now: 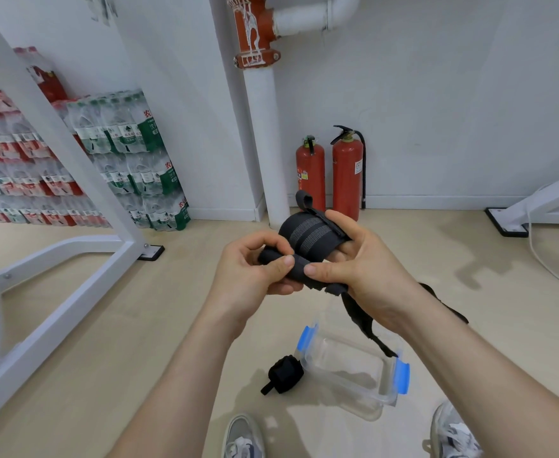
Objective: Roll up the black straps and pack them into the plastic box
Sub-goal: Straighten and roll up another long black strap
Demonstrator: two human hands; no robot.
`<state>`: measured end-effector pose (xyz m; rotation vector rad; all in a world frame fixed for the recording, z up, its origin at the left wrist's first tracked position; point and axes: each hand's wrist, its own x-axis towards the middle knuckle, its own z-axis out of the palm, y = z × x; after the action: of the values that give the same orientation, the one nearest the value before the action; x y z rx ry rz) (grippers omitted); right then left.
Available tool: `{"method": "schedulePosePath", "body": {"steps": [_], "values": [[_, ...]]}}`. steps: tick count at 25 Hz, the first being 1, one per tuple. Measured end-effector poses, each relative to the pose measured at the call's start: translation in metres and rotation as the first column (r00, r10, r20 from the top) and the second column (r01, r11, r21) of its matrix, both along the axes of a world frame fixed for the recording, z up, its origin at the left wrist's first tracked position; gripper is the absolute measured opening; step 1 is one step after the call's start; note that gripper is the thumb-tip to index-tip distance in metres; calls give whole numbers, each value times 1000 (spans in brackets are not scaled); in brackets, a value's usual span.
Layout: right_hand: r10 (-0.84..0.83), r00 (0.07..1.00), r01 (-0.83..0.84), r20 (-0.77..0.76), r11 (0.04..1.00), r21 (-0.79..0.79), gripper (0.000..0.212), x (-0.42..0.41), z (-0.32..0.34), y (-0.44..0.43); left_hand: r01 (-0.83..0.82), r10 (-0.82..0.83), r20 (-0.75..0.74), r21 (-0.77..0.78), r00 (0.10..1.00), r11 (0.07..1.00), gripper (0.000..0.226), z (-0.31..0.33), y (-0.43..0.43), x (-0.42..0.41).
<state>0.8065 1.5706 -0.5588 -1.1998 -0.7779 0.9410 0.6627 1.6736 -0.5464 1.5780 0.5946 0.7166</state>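
The left hand (255, 269) and the right hand (360, 259) are together holding one black strap (311, 233) in the air, well above the floor (139, 325). The left hand is pinching the rolled end of the strap between its thumb and curled fingers. The right hand is grasping the wider part with the grey stripes, and its thumb is pressing on the strap just beside the left thumb. A loose tail is hanging down from under the right hand. Whether its tip is touching the box (347, 375), I cannot tell. The clear box with blue clips is lying open on the floor, just ahead of the shoes (243, 438). A roll (284, 375) is lying on the floor just beside the box's left side. Two extinguishers (347, 173) are standing at the far edge of the floor, against the wall.
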Motion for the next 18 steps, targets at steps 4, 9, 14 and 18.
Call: {"method": "schedulePosePath", "body": {"steps": [4,9,14,18], "values": [[-38,989,39,-143,999,6,74,6,3,-1,180,-177,30,-134,984,974,22,0,4,-6],[18,966,-12,-258,1000,23,77,5,0,1,202,-199,57,-72,978,977,18,-3,8,-8],[-8,970,14,-243,1000,19,74,1,-3,3,245,-241,96,-38,966,969,9,-8,11,-9],[-85,974,96,-211,995,42,78,-2,4,1,192,-184,85,-100,979,976,10,-6,8,-5]]}}
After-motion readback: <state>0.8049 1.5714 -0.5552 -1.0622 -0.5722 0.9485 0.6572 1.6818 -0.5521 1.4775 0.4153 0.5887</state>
